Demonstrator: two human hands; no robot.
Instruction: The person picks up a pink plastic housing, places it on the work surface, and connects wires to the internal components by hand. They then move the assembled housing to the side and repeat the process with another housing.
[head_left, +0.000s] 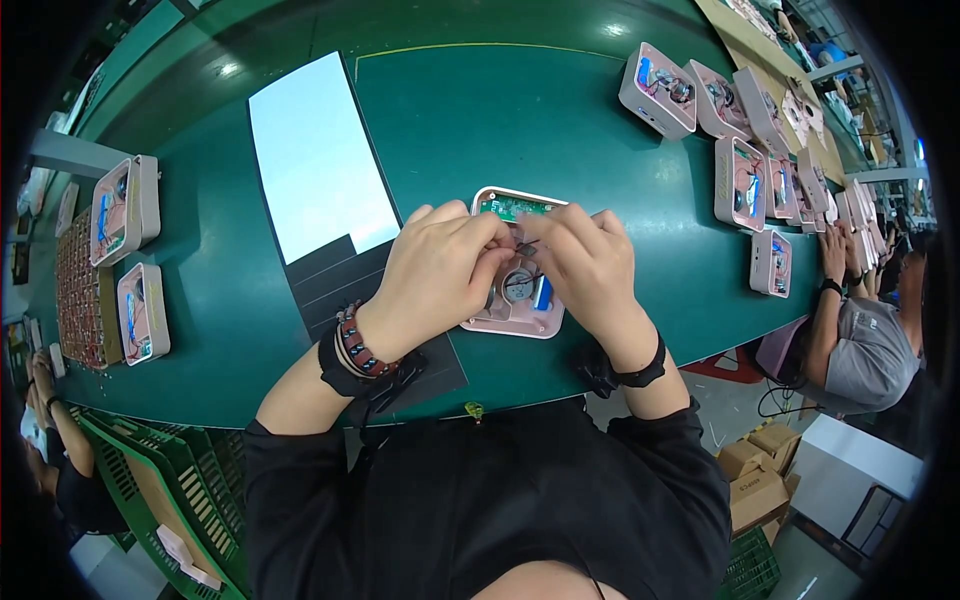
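An open pink plastic housing with a pale rim lies on the green table in front of me. Inside it are a green circuit board at the far end, a round metal speaker-like part and a blue block. Over the middle of the housing, my left hand and my right hand meet with fingertips pinched. Thin dark wires run between the fingertips; a small dark piece among them is too small to name. My fingers hide part of the inside.
A white sheet on a dark mat lies left of the housing. Similar housings stand at the right, with more at the left by a divided box. A co-worker sits at the right; another person's arm shows far left.
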